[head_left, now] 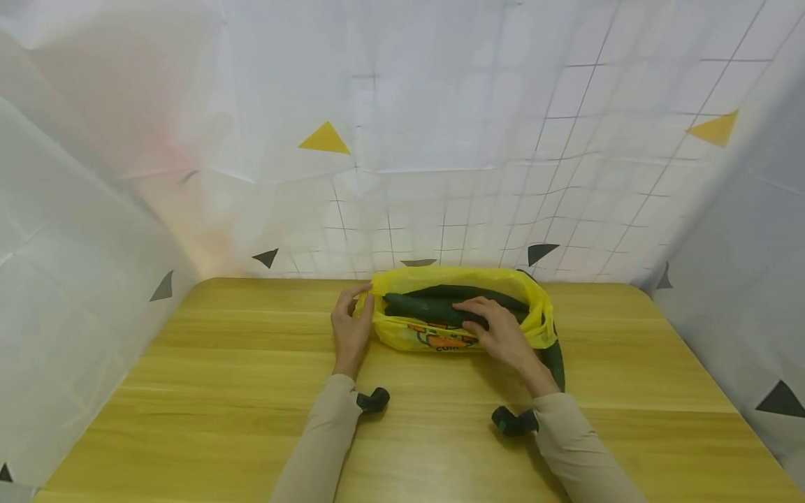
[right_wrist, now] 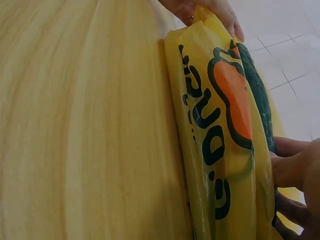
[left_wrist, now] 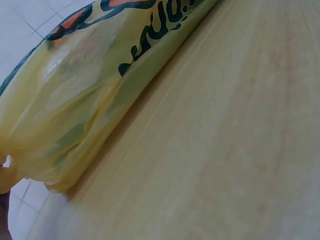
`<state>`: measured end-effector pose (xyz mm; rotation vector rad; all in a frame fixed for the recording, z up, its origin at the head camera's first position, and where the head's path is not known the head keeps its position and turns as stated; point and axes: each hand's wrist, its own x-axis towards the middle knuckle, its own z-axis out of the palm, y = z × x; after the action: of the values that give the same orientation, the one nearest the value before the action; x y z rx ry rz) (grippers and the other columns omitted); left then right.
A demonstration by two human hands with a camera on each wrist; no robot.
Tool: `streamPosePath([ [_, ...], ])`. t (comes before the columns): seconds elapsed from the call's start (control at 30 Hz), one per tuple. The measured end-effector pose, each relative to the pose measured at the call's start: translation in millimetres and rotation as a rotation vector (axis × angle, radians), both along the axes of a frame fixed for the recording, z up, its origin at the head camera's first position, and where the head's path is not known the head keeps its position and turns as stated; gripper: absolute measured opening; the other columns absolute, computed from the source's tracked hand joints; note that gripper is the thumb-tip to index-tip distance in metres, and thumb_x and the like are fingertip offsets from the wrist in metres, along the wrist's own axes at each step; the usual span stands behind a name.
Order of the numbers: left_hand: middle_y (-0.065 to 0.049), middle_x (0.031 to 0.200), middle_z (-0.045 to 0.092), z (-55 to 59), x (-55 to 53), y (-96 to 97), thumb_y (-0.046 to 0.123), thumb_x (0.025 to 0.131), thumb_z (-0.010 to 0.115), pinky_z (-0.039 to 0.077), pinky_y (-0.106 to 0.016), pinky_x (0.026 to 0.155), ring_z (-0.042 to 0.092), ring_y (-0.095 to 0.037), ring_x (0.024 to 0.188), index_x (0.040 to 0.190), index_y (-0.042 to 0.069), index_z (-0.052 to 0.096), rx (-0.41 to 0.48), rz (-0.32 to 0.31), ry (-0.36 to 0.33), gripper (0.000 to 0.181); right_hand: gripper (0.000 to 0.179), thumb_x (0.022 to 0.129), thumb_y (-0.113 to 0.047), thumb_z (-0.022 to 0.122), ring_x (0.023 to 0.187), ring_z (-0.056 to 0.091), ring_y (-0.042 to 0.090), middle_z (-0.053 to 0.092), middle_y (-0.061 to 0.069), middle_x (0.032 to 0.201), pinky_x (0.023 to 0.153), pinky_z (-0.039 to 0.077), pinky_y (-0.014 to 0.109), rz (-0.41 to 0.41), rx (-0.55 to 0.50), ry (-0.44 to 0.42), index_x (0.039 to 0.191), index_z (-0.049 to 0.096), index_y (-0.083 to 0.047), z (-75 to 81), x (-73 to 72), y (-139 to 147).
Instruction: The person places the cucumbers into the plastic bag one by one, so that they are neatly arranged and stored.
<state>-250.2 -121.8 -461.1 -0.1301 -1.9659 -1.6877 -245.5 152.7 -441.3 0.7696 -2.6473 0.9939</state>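
Step in hand: judging from the pose, settling the front cucumber [head_left: 418, 306] inside the bag [head_left: 393, 337], or perhaps starting to draw it out; cannot tell which from a single moment.
Left hand [head_left: 353, 330]: pinching the rim at the left end of the bag between thumb and fingers, apparently steadying the mouth.
Right hand [head_left: 504, 335]: reaching over the front wall into the mouth, fingers curled over the front cucumber, thumb on the near side; holding it, by the look of both the head and right wrist views.
Front cucumber: lying lengthwise in the bag, under the right fingers towards its right part, left tip bare and near the left hand, but not in its grasp.
Rear cucumber [head_left: 484, 293]: just behind the front one, inside the mouth, beyond the right fingertips.
Outer cucumber [head_left: 553, 365]: beside the bag's right end, on the table [head_left: 251, 391], partly hidden by yellow plastic; untouched as far as visible.
Bag mouth: spread wide, facing up, carrot print [right_wrist: 232, 102] on the near wall.
Next move: probably calling for a firm left pinch, then a slide of the cucumber along its length without snagging the thin rim.
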Motion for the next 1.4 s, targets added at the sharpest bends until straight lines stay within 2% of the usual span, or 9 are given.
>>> streamPosePath([
  [0.33,-0.024,0.118,0.060,-0.1,-0.5,0.9,0.005,0.091,0.060,0.040,-0.048,0.104,0.053,-0.034,0.117,0.113,-0.001,0.064,0.007,-0.005,0.006,0.023,0.035,0.089,-0.007,0.063,0.109,0.059,0.029,0.063,0.006,0.120,0.090,0.049,0.048,0.024,0.055,-0.031,0.124,0.062,-0.013,-2.7,0.6,-0.5],
  [0.53,-0.020,0.119,0.061,-0.2,-0.2,-0.5,0.006,0.091,0.060,0.039,-0.046,0.105,0.054,-0.031,0.117,0.113,-0.001,0.065,0.011,-0.015,0.000,0.024,0.034,0.089,-0.007,0.063,0.109,0.059,0.029,0.063,0.006,0.120,0.090,0.049,0.048,0.034,0.073,-0.036,0.123,0.063,-0.012,-1.7,1.4,-0.9],
  [0.8,-0.018,0.117,0.062,0.6,-0.5,0.6,0.005,0.091,0.060,0.040,-0.046,0.104,0.055,-0.029,0.116,0.113,-0.001,0.065,0.003,0.002,-0.010,0.023,0.033,0.090,-0.008,0.063,0.108,0.060,0.028,0.064,0.005,0.119,0.089,0.050,0.048,0.034,0.100,-0.055,0.122,0.064,-0.014,-2.7,1.4,-0.8],
  [1.17,-0.018,0.116,0.062,0.4,0.0,0.7,0.005,0.091,0.060,0.041,-0.044,0.102,0.054,-0.029,0.116,0.113,-0.001,0.065,-0.001,0.004,-0.001,0.023,0.029,0.090,-0.010,0.064,0.108,0.061,0.026,0.066,0.004,0.118,0.091,0.049,0.047,0.033,0.102,-0.068,0.118,0.065,-0.015,-7.1,0.0,-0.8],
  [1.4,-0.019,0.116,0.062,0.9,0.1,1.8,0.005,0.091,0.061,0.042,-0.047,0.102,0.054,-0.031,0.116,0.113,-0.002,0.064,-0.013,0.007,0.005,0.024,0.028,0.089,-0.009,0.064,0.107,0.062,0.026,0.067,0.004,0.117,0.089,0.050,0.046,0.037,0.102,-0.066,0.117,0.066,-0.015,-7.7,-0.2,-0.4],
])
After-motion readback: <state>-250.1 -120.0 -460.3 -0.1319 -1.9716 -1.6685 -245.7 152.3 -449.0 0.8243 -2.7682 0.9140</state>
